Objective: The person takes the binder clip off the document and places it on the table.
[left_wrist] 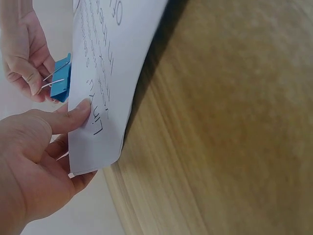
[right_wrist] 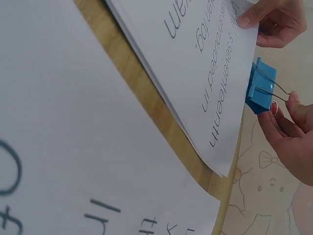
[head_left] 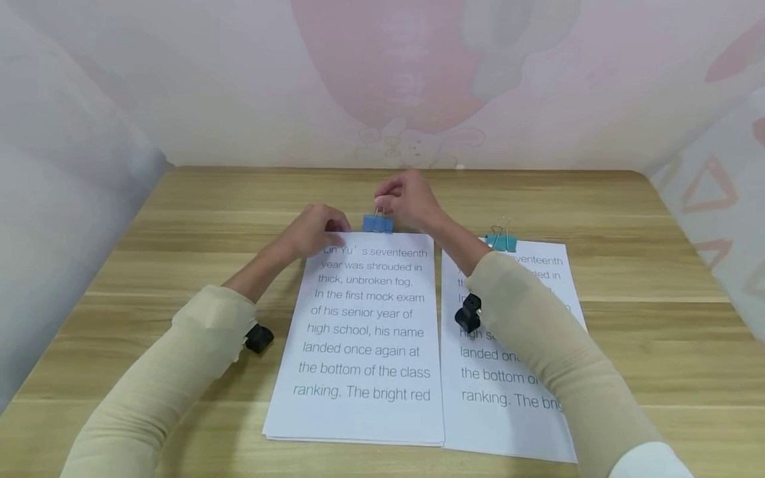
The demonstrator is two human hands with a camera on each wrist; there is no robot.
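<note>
While the right hand point(head_left: 409, 198) pinches the wire handles of the blue binder clip point(head_left: 378, 224) at the top edge of the left paper stack point(head_left: 364, 332), the left hand point(head_left: 313, 230) grips that stack's top left corner, thumb on the sheet. To the right of this stack, a second stack point(head_left: 526, 372) already carries a teal clip point(head_left: 502, 241), so one looks bound and the other seems almost done. Legible print reads "seventeenth year was shrouded in thick, unbroken fog" and "The bright red"
</note>
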